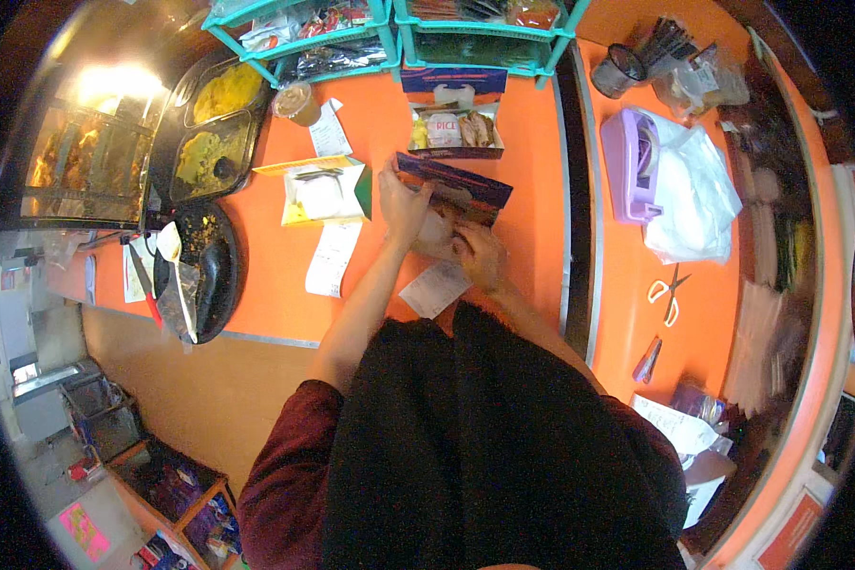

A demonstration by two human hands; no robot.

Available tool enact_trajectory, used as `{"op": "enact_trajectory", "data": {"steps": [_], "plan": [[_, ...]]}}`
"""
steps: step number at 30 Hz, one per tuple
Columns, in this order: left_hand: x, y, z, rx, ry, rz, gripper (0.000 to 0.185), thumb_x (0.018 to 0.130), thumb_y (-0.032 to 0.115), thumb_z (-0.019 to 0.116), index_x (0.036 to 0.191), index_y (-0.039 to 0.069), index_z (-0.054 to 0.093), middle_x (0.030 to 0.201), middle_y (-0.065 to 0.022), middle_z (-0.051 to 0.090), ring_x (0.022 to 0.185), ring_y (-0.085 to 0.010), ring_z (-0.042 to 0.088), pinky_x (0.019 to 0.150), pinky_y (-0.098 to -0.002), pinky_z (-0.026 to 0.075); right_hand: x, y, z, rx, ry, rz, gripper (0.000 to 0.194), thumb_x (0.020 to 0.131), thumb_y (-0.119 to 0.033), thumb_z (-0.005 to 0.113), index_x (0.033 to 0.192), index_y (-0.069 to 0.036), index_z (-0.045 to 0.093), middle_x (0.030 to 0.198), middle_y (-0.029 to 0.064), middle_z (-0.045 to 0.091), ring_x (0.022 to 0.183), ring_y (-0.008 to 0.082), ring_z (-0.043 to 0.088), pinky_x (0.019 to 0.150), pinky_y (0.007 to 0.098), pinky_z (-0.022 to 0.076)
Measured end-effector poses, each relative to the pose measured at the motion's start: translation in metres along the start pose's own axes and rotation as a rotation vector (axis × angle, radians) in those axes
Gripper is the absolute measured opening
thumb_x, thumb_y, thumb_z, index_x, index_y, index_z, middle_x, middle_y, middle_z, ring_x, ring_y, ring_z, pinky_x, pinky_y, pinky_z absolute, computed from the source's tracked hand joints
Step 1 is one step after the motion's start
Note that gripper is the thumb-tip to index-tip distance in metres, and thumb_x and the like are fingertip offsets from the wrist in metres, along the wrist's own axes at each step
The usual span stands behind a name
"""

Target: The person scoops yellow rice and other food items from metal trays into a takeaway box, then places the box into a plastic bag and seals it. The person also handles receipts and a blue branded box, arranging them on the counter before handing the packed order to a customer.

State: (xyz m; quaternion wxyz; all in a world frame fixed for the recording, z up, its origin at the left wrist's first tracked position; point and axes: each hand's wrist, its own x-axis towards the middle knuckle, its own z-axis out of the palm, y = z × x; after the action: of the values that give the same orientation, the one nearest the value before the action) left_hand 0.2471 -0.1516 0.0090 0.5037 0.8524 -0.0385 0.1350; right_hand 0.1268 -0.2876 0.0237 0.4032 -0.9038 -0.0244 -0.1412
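Note:
My left hand [405,206] grips the left side of a dark blue cardboard meal box [463,182], whose lid stands raised. At the front right of this box, the fingers of my right hand [481,255] are curled over a pale, blurred packet [436,231]; their exact hold is unclear. A paper receipt [436,288] lies just below the box, close to my body. Behind it sits a second open meal box [454,151] with a wrapped rice packet [443,130] and sliced meat [476,130]. Left of my hands, a yellow-green box [363,189] holds a white packet [320,196].
Farther left are a lidded cup of sauce [296,104], a two-part food tray [236,135] and a black pan [217,285] with a spoon [178,274] and a red-handled knife [146,274]. Rightward lie a purple tape dispenser [623,167], plastic bags [695,199] and scissors [668,296]. Turquoise racks [392,43] stand behind.

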Motion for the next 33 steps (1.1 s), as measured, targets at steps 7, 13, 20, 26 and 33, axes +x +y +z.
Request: {"op": "enact_trajectory", "data": {"steps": [7, 13, 20, 26, 33], "plan": [[-0.004, 0.009, -0.003, 0.094, 0.015, -0.036, 0.069, 0.060, 0.020, 0.074, 0.119, 0.004, 0.042, 0.082, -0.0126, 0.061, 0.076, -0.0301, 0.061, 0.068, -0.0393, 0.047, 0.039, 0.029, 0.007, -0.182, 0.539, 0.304, 0.049, 0.066, -0.024, 0.074, 0.100, -0.001, 0.049, 0.086, 0.0140, 0.055, 0.083, 0.0312, 0.055, 0.071, 0.0384, 0.0447], [0.024, -0.005, -0.057, -0.016, -0.281, 0.032, 0.061, 0.063, 0.023, 0.073, 0.113, 0.006, 0.043, 0.074, -0.0071, 0.061, 0.067, -0.0206, 0.060, 0.062, -0.0336, 0.047, 0.055, 0.055, -0.016, 0.013, 0.463, 0.374, 0.048, 0.064, -0.027, 0.075, 0.098, -0.005, 0.049, 0.086, 0.0117, 0.054, 0.078, 0.0307, 0.055, 0.070, 0.0381, 0.0450], [-0.018, -0.012, -0.070, -0.069, -0.187, 0.039, 0.064, 0.070, 0.015, 0.073, 0.119, -0.003, 0.036, 0.107, -0.0191, 0.052, 0.099, -0.0275, 0.050, 0.084, -0.0347, 0.041, -0.067, 0.025, -0.011, -0.175, 0.307, 0.315, 0.024, 0.075, -0.025, 0.064, 0.090, -0.006, 0.059, 0.083, 0.0117, 0.055, 0.082, 0.0283, 0.052, 0.070, 0.0381, 0.0419], [-0.128, -0.035, -0.103, 0.311, -0.667, 0.485, 0.036, 0.072, 0.017, 0.067, 0.106, 0.011, 0.059, 0.116, -0.0094, 0.051, 0.110, -0.0292, 0.044, 0.091, -0.0436, 0.033, -0.093, 0.017, 0.032, -0.535, 0.179, 0.380, 0.040, 0.078, -0.033, 0.062, 0.115, -0.019, 0.055, 0.106, 0.0109, 0.050, 0.095, 0.0296, 0.046, 0.080, 0.0421, 0.0367], [-0.152, -0.061, -0.098, 0.320, -0.853, 0.533, 0.032, 0.073, 0.023, 0.063, 0.106, 0.022, 0.062, 0.122, 0.0017, 0.051, 0.112, -0.0198, 0.043, 0.097, -0.0438, 0.025, -0.073, 0.037, 0.024, -0.511, 0.183, 0.413, 0.045, 0.073, -0.027, 0.066, 0.114, -0.016, 0.053, 0.109, 0.0123, 0.049, 0.099, 0.0295, 0.046, 0.084, 0.0386, 0.0371]]}}
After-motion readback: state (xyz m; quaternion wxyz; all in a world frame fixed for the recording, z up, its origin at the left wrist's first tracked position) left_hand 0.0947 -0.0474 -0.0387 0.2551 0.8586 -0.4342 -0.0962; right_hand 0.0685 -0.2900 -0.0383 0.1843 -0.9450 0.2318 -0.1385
